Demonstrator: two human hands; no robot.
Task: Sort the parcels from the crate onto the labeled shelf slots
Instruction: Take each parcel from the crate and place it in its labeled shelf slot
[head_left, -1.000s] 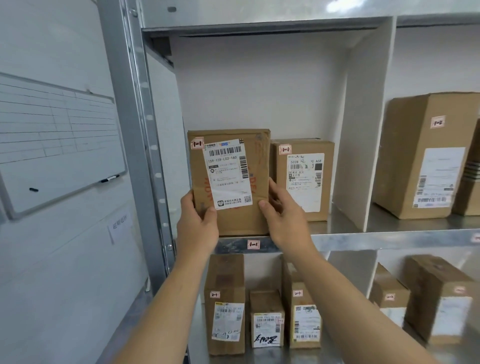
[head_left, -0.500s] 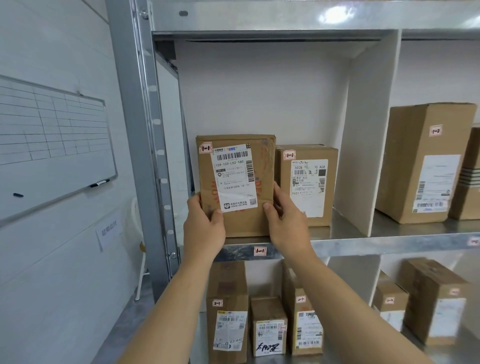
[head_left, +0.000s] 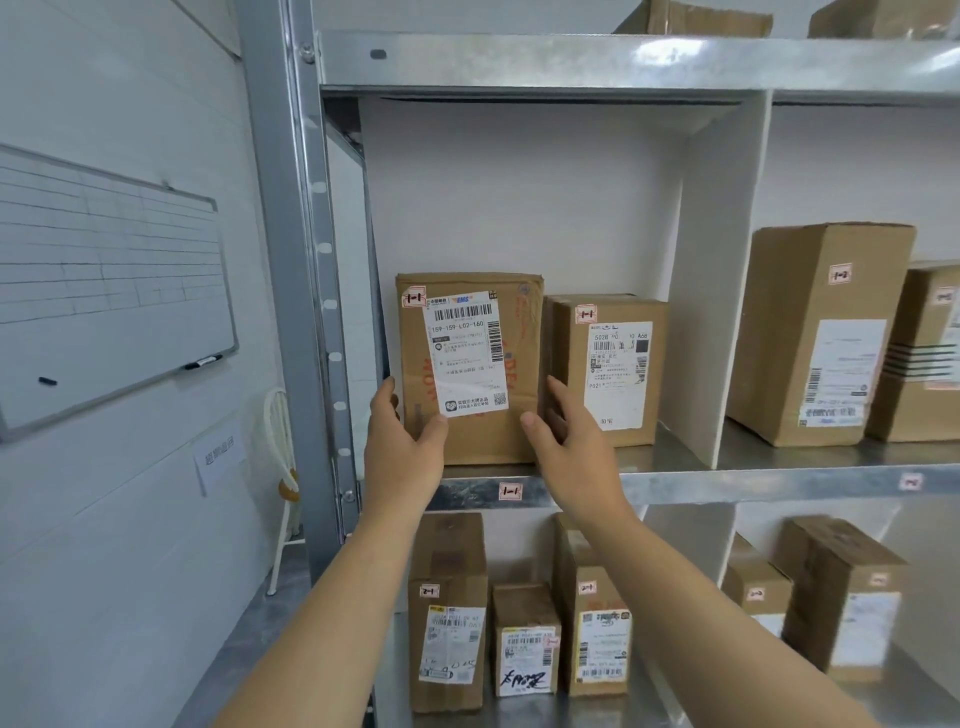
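**A:** Where was the parcel (head_left: 467, 369) in the head view?

**B:** It stood upright on the metal shelf (head_left: 727, 488), just above the 1-1 slot tag (head_left: 510, 491) and slightly left of it. Its label faced out.

**A:** And the hands?

**B:** The left hand (head_left: 402, 449), up and left of the tag, held the parcel's lower left edge with the thumb on the front and the fingers round the side. The right hand (head_left: 569, 441), up and right of the tag, had straight fingers in the gap beside the parcel and its thumb tip on the front. Whether it gripped, I couldn't tell.

**A:** What else stood near the tag?

**B:** A neighbour box (head_left: 613, 369) stood above and right of it, just beside the parcel. A tall box (head_left: 447, 613) marked 2-1 stood below and left of it.
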